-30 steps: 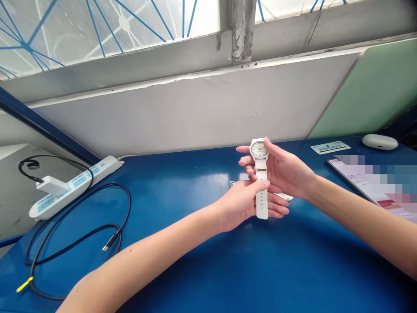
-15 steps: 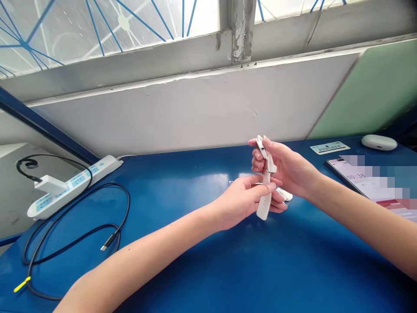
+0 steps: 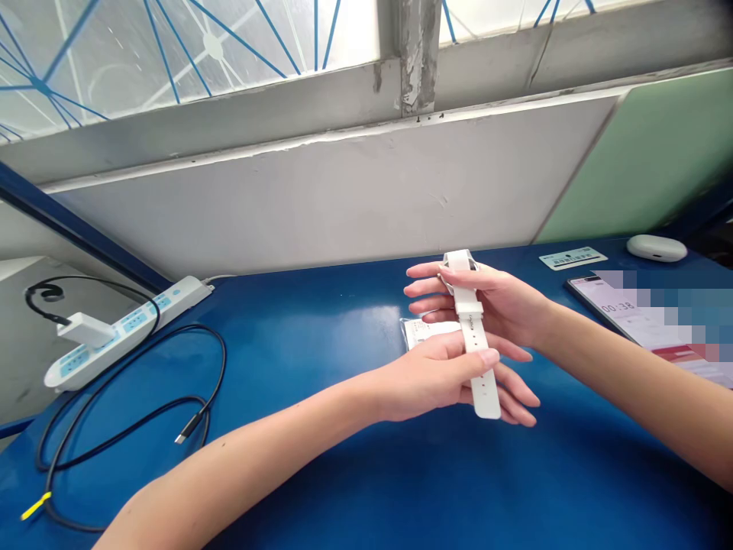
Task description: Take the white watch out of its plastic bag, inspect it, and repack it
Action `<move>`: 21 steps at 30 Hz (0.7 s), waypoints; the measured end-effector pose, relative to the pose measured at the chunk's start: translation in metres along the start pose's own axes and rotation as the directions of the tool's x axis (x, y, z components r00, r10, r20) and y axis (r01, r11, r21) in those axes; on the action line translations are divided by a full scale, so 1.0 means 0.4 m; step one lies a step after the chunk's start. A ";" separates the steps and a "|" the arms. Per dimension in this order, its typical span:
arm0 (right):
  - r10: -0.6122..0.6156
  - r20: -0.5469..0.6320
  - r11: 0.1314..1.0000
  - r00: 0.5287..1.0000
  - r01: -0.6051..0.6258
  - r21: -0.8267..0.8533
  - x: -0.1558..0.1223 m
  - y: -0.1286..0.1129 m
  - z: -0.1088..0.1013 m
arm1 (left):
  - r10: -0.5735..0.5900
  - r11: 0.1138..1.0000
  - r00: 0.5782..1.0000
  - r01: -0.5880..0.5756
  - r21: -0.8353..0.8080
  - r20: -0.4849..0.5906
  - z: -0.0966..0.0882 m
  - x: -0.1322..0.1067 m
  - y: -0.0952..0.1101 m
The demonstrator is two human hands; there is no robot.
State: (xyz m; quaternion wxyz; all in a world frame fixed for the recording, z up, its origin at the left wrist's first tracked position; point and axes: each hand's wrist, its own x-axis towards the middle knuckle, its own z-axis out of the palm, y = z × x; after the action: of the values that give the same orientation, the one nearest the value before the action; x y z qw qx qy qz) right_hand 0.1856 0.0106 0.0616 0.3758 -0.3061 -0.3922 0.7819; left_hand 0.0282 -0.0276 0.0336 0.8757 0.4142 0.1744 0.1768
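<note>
One white wristwatch (image 3: 470, 325), up above the one blue table (image 3: 366, 481), in two hands! Left hand (image 3: 429, 374) pinches the strap (image 3: 486, 396) low, thumb over fingers; right hand (image 3: 507, 299) clasps the upper end, thumb across. Rightward: one smartphone (image 3: 615, 312), one card (image 3: 573, 258), one earbud case (image 3: 656, 247). Leftward: one power strip (image 3: 137, 319), one charger (image 3: 85, 331).
</note>
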 end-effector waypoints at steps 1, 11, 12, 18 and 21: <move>0.005 0.013 1.000 1.000 -0.005 0.007 -0.001 0.000 0.000 | -0.004 1.000 1.000 0.004 -0.002 0.007 0.001 -0.001 -0.003; -0.051 -0.061 0.998 0.997 0.053 0.035 0.006 -0.013 -0.015 | 0.030 0.998 0.998 -0.026 -0.061 0.064 -0.011 0.005 -0.015; -0.089 -0.097 0.994 0.991 0.095 0.059 0.007 -0.018 -0.019 | 0.030 0.999 0.997 -0.027 -0.046 0.075 -0.008 0.003 -0.015; -0.219 -0.186 0.962 0.958 0.244 0.123 0.009 -0.042 -0.035 | 0.022 0.991 0.999 -0.027 0.128 0.045 0.015 -0.012 -0.026; -0.226 -0.203 0.966 0.953 0.246 0.077 0.011 -0.041 -0.033 | -0.056 0.951 0.998 0.044 0.306 0.032 0.036 -0.026 -0.029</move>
State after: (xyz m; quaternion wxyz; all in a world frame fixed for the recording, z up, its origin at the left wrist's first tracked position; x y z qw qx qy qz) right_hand 0.1990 0.0261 0.0681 0.5176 -0.3116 -0.3479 0.7169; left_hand 0.0273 -0.0487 0.0346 0.8088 0.5433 0.1923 0.1173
